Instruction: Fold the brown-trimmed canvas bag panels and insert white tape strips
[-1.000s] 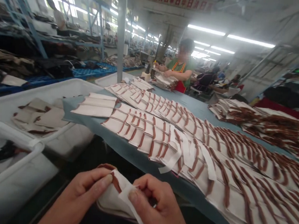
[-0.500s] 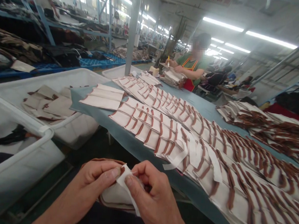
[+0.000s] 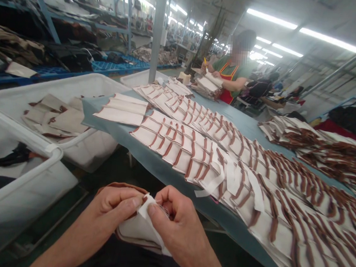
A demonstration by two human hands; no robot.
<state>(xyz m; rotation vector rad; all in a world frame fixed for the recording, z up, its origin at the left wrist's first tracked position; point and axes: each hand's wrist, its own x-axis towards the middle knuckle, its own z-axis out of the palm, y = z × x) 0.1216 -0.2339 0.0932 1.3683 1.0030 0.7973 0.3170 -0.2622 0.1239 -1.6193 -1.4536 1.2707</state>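
Note:
Between my hands, over my lap, is a pale fabric piece (image 3: 139, 229) with brown edging. My left hand (image 3: 114, 210) is closed, thumb and fingers pinching its upper edge. A white strip (image 3: 147, 206) lies along that edge, and my right hand (image 3: 176, 219) pinches it between thumb and curled fingers. The thumbs are a short way apart, with the strip's end between them. My palms hide part of the fabric piece. Beyond my hands, overlapping rows of similar pale pieces (image 3: 182, 160) with brown edges lie on the blue-green table, with loose white strips (image 3: 232, 176) on top.
White plastic bins (image 3: 48, 140) holding fabric pieces stand to the left. A metal post (image 3: 156, 38) rises behind the table (image 3: 101, 132). Across it, a co-worker in a red apron (image 3: 229, 74) handles a stack of pieces. More stacked pieces (image 3: 320, 149) lie at the right.
My view has shifted slightly. Both hands keep their pinches on the fabric piece and the white strip, almost in the same place. The co-worker's hands have moved a little over the stack.

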